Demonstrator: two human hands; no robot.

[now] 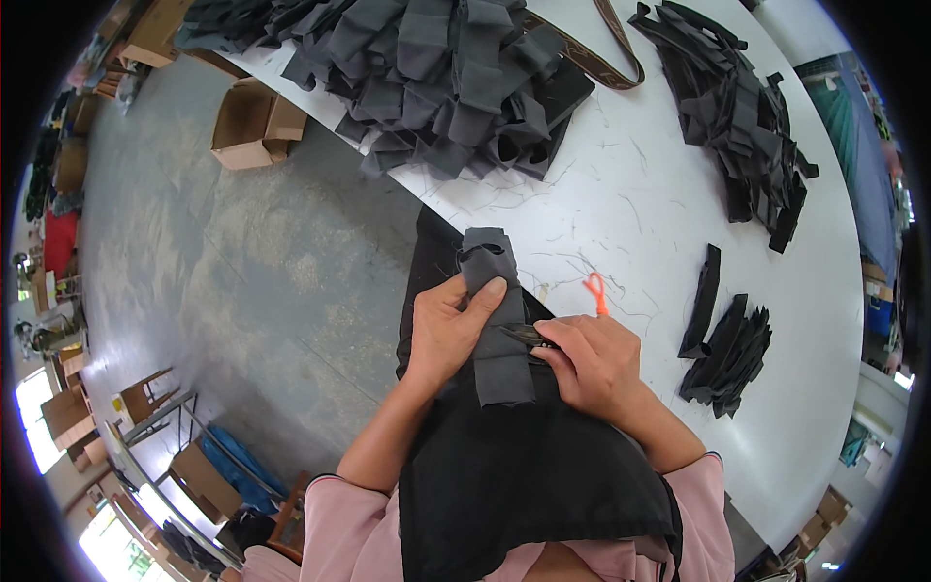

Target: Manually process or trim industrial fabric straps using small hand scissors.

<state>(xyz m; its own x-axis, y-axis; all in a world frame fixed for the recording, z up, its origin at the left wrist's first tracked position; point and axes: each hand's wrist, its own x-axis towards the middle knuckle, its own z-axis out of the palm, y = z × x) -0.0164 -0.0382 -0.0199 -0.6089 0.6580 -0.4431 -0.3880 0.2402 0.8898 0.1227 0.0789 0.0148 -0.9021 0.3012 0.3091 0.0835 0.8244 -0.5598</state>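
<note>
My left hand (448,328) grips a dark grey fabric strip (502,374), its thumb pressed on the front. The strip hangs upright above my lap, with a folded loop at its upper end and a frayed lower edge. In my right hand (593,361) is a pair of dark thread snips (524,336), their blades lying against the strip's right edge. My fingers hide most of the snips' body. An orange loop (596,289) shows just beyond the right hand; whether it belongs to the snips I cannot tell. A black apron (533,475) covers my lap.
A large heap of grey strips (436,87) lies on the white table (621,194), beside a brown strap (592,63). To the right are a long pile of dark strips (742,126) and a smaller bundle (727,359). Loose threads litter the tabletop. An open cardboard box (254,124) stands on the floor.
</note>
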